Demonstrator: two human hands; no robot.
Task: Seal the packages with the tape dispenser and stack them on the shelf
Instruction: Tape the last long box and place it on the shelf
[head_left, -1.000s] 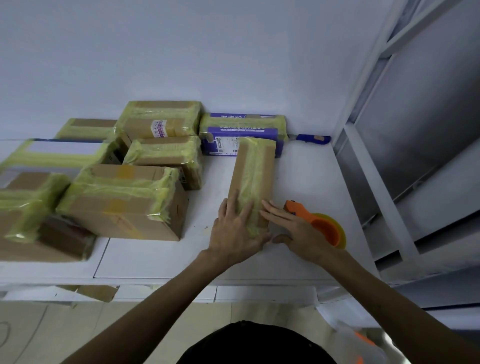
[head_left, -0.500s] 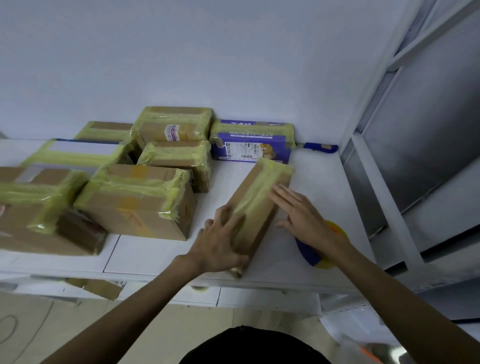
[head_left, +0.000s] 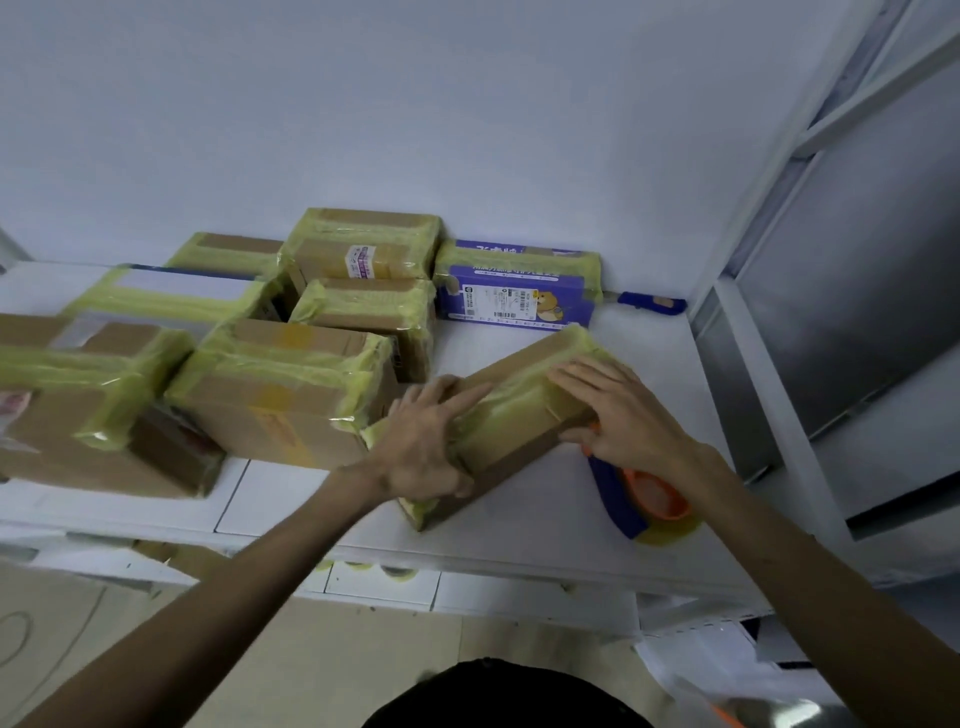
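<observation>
I'm seeing white shelf (head_left: 649, 374), sealed packages (head_left: 291, 395) crowding left. Long cardboard package (head_left: 519, 410) lying diagonally at centre. Left hand (head_left: 426, 441) and right hand (head_left: 628, 410) pressing flat-fingered on top, probably smoothing tape. Tape dispenser (head_left: 644, 493) lying under right wrist, within reach.

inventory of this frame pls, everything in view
long package: 1, brown, yellowish tape, slantwise under both hands
taped cartons: about 6, mostly brown, left and back
purple box: 1, taped, at back wall
blue-handled tool: 1, right of purple box
tape dispenser: 1, blue and orange, partly under right wrist
shelf: 1, white, under everything
rack frame: 1, white, far right
left hand: 1, flat on package's near end
right hand: 1, flat on its far half
</observation>
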